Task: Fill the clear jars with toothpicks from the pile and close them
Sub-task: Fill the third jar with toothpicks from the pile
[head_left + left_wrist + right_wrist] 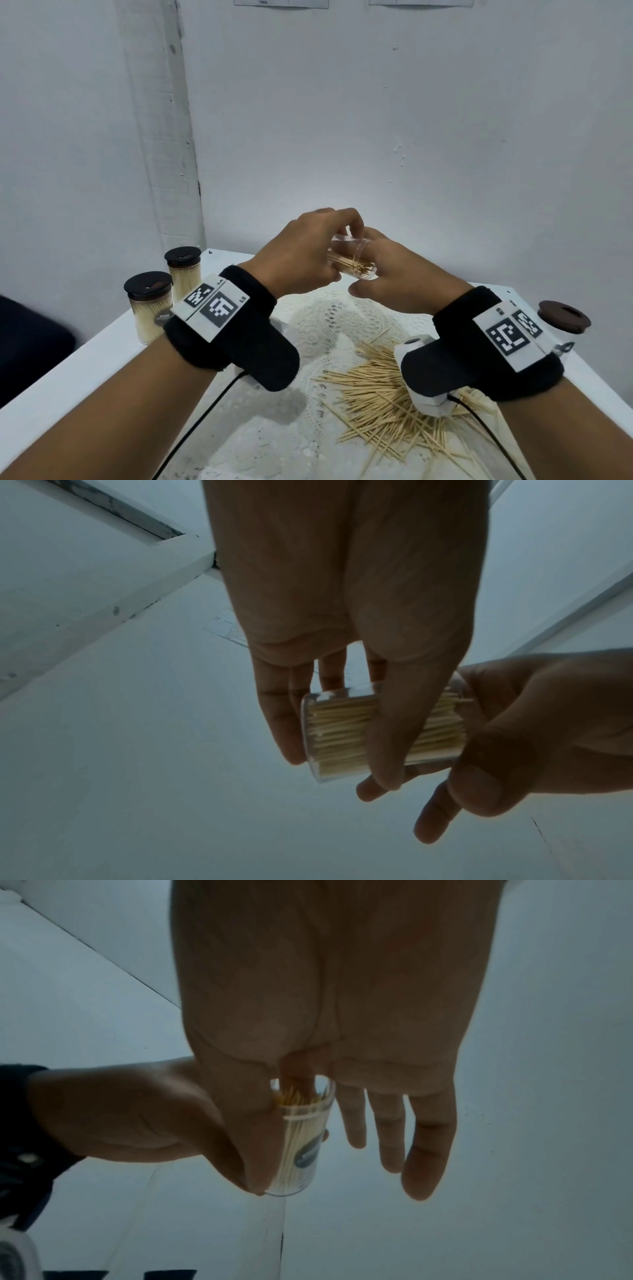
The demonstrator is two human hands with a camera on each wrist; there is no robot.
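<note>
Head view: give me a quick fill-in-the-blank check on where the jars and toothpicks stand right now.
1. The open jar is held by the ____ hand, lying almost on its side.
2. At the table's left edge, ____ filled jars stand capped: the near filled jar and the far filled jar.
3. The loose toothpick pile lies on a white ____ mat.
4. The right hand has a finger at the open jar's ____.

Missing words: left; two; lace; mouth

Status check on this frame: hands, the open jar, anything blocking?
Left hand grips open jar, tilted, part-filled. Right hand at its mouth, index finger pushing toothpicks in. Toothpick pile remains; two capped jars left. Nothing blocking.
</note>
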